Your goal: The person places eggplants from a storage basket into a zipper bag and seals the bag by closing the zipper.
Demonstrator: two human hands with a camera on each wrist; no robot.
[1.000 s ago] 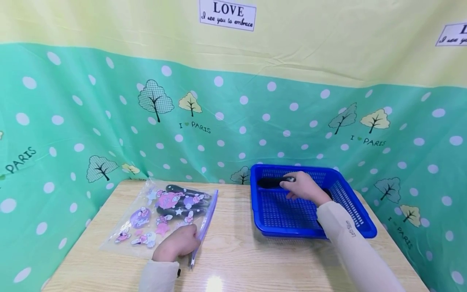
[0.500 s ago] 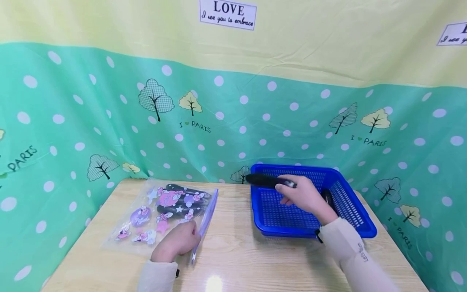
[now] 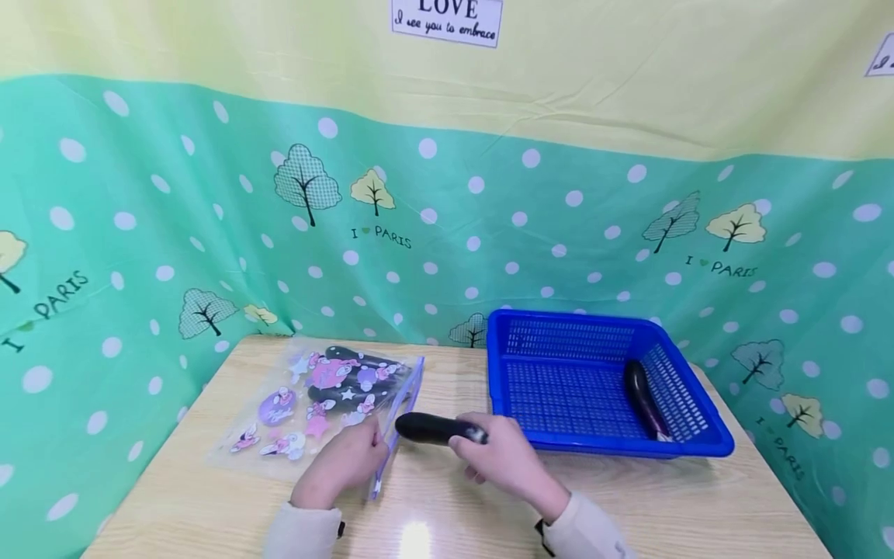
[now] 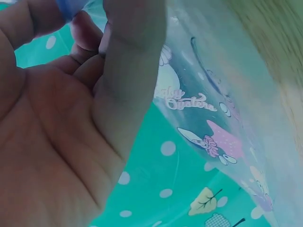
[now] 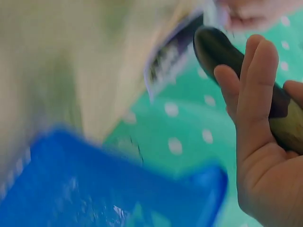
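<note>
Gripping bag (image 3: 317, 425), partly covered eggplant (image 3: 429, 428), sleeves (image 3: 303, 532) cropped

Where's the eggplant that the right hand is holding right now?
In the head view, the eggplant is in the right hand, below the picture's centre and left of the basket, its rounded tip close to the bag.

Held eggplant (image 3: 429, 428): stem end partly covered by the right hand (image 3: 506, 456). 
Printed zip bag (image 3: 279, 442): eggplants (image 3: 335, 393) inside partly masked by its figures; cut by the top edge, left-wrist view. 
Left hand (image 3: 349, 460): fingertips hidden, head view. 
Blue plastic basket (image 3: 601, 446): blurred and cropped, right-wrist view; surface (image 3: 461, 516) likewise blurred. 
"LOVE" label (image 3: 447, 22): cropped at top, head view.
</note>
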